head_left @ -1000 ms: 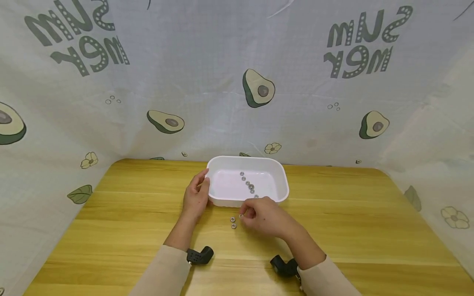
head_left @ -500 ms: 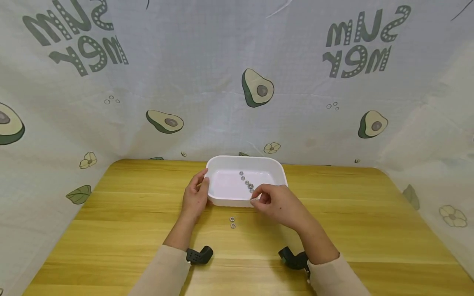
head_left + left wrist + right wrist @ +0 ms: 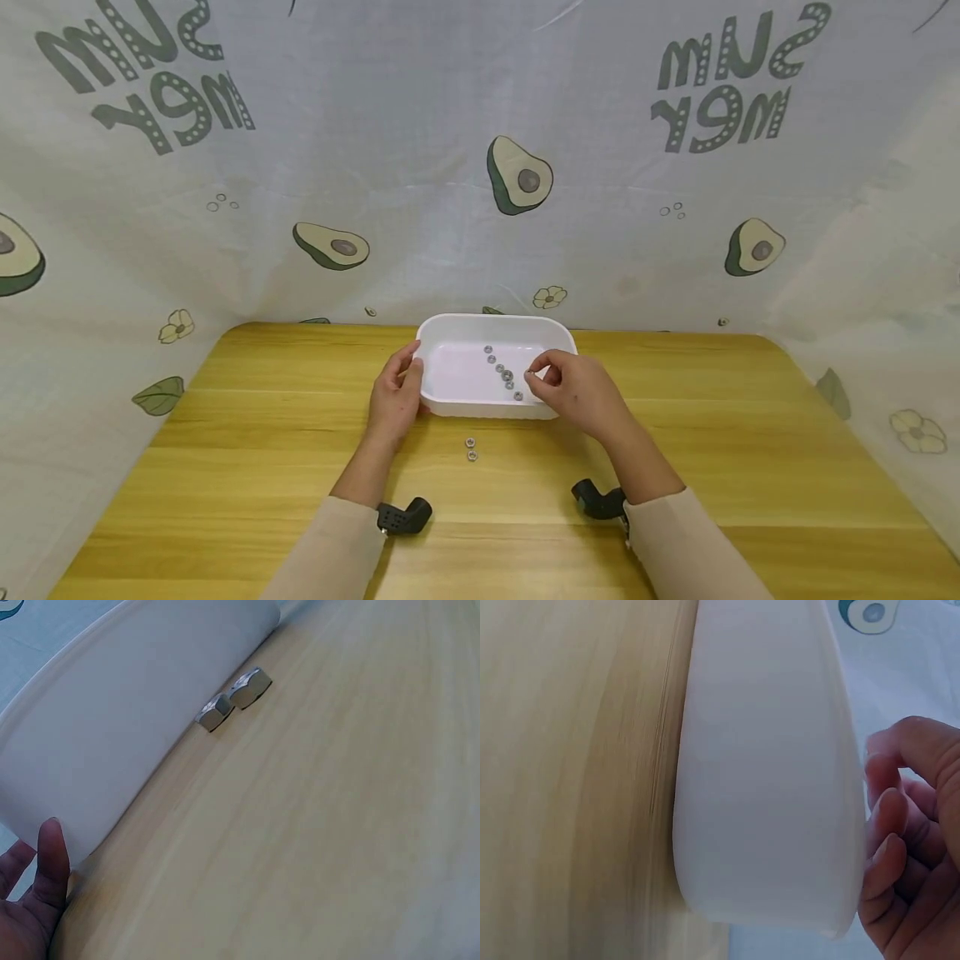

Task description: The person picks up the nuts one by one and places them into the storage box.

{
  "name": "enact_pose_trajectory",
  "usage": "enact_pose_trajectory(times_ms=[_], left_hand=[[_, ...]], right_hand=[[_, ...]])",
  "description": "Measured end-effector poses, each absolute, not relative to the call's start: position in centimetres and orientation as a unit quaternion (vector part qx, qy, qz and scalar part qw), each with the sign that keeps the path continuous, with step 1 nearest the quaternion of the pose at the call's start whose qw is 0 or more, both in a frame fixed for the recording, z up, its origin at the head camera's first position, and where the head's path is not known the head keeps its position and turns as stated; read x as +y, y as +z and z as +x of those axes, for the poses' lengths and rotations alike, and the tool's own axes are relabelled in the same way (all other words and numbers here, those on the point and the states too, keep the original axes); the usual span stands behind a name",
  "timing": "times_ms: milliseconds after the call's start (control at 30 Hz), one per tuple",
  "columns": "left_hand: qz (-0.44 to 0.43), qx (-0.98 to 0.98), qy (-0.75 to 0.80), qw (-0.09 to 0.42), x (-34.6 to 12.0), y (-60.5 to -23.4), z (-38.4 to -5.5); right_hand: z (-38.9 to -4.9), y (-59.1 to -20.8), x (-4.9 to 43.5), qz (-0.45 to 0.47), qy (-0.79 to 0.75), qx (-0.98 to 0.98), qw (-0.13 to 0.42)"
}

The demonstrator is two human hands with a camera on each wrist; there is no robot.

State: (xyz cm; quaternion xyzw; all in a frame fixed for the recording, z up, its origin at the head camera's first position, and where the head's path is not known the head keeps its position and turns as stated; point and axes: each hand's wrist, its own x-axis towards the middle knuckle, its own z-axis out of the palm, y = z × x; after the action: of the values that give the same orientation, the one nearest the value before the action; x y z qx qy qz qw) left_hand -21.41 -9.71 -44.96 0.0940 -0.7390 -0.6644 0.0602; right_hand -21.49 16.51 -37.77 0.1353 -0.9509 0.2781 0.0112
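In the head view my left hand [image 3: 394, 400] holds the left end of a white tray [image 3: 465, 409], thumb at its near corner and fingers along the side. My right hand [image 3: 576, 390] is over the tray's right part, thumb and forefinger pinching a small metal nut [image 3: 529, 372]. Several nuts lie in a slanting row on the tray floor, one nut [image 3: 518, 396] nearest the front wall. On the table before the tray sit two more, a farther nut [image 3: 470, 442] and a nearer nut [image 3: 472, 456]. In the right wrist view the tray wall hides the inside.
The wooden table [image 3: 300, 450] carries the tray near its back edge. Behind it hangs a pale cloth [image 3: 420, 167] printed with avocados and lettering. A black wrist camera [image 3: 405, 517] is strapped to the left wrist, another camera [image 3: 598, 500] to the right.
My right hand has picked a nut up off the table, carried it over the front rim and moved right, above the tray floor. The left hand has stayed at the tray's end.
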Motion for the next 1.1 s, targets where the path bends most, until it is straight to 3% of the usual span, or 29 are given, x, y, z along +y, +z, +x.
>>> enact_pose_trajectory(times_ms=[633,1100], left_hand=[[0.095,-0.724,-0.680,0.059,-9.7,-44.8,-21.4],[0.098,-0.728,-0.675,0.062,-9.7,-44.8,-21.4]], right_hand=[[-27.6,-38.6,15.6,0.136,0.179,-0.975,-0.004],[-27.6,-39.6,14.8,0.110,0.126,-0.986,0.005]])
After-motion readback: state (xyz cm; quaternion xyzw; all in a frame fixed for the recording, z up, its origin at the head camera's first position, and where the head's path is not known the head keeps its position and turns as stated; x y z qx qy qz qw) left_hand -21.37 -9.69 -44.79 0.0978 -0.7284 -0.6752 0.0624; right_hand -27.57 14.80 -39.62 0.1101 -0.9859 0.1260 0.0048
